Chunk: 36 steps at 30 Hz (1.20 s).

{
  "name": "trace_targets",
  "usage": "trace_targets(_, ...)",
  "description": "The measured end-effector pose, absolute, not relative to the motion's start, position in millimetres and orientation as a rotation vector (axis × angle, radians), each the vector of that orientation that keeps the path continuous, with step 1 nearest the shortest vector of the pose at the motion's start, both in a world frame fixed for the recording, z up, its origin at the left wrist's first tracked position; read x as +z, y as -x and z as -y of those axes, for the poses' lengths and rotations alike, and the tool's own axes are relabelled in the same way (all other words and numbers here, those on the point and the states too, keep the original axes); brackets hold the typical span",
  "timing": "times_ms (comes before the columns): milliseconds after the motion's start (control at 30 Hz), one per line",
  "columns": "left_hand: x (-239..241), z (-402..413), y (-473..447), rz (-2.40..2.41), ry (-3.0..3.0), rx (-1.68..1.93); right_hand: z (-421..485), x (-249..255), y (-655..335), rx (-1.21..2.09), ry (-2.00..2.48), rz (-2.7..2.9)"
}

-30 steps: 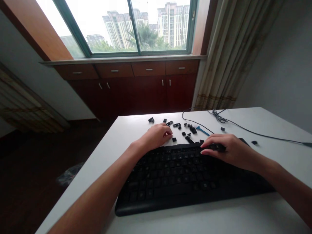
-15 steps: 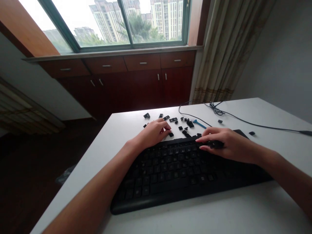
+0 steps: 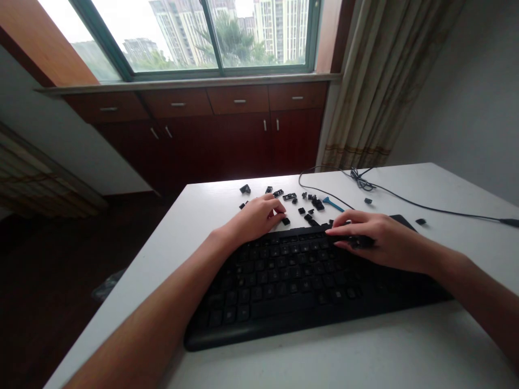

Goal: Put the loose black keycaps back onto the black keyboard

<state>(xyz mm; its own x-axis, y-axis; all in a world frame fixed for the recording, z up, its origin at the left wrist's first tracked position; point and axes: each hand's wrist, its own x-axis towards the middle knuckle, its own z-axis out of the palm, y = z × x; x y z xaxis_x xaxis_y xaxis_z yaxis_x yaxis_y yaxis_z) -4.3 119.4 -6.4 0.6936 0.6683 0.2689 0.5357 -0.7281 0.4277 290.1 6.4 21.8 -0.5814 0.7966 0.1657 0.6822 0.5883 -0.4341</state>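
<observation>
A black keyboard (image 3: 292,281) lies across the white table (image 3: 365,356). My left hand (image 3: 255,219) rests at the keyboard's far left edge. Its fingers are curled together, with the tips down among loose black keycaps (image 3: 286,221); what they pinch, if anything, is hidden. My right hand (image 3: 379,240) lies on the keyboard's far right rows. Its fingers are pressed together over a small black piece (image 3: 357,242), held against the thumb.
More loose keycaps (image 3: 288,196) and a blue tool (image 3: 333,205) lie beyond the keyboard. A black cable (image 3: 405,202) runs across the far right of the table. Single keycaps (image 3: 420,221) sit to the right. Dark wooden cabinets (image 3: 227,135) and a curtain (image 3: 377,86) stand behind.
The view has tilted down and shifted slightly. Both hands stay almost where they were, the left by the loose keycaps and the right on the keyboard's far right.
</observation>
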Motion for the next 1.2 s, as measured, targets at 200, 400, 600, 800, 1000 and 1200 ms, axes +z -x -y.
trace_targets(200,-5.8,-119.2,4.1,-0.950,-2.580,0.594,-6.9,21.2,-287.9,0.456,1.196,2.450)
trace_targets(400,-7.4,-119.9,4.4,-0.954,-2.577,0.598,-4.8,22.2,-285.1,0.404,1.228,2.325)
trace_targets(600,-7.6,-120.5,4.3,-0.947,-2.584,0.610,-3.6,24.5,-283.5,0.457,1.163,2.403)
trace_targets(800,-6.6,-119.9,4.1,-0.953,-2.605,0.587,-4.0,24.4,-286.3,0.520,1.149,2.426)
trace_targets(1000,-6.7,-120.3,4.1,-0.946,-2.619,0.580,-5.2,22.7,-287.3,0.459,1.141,2.392)
trace_targets(1200,-6.9,-120.8,3.6,-0.951,-2.631,0.589,-3.0,19.3,-283.2,0.463,1.099,2.397)
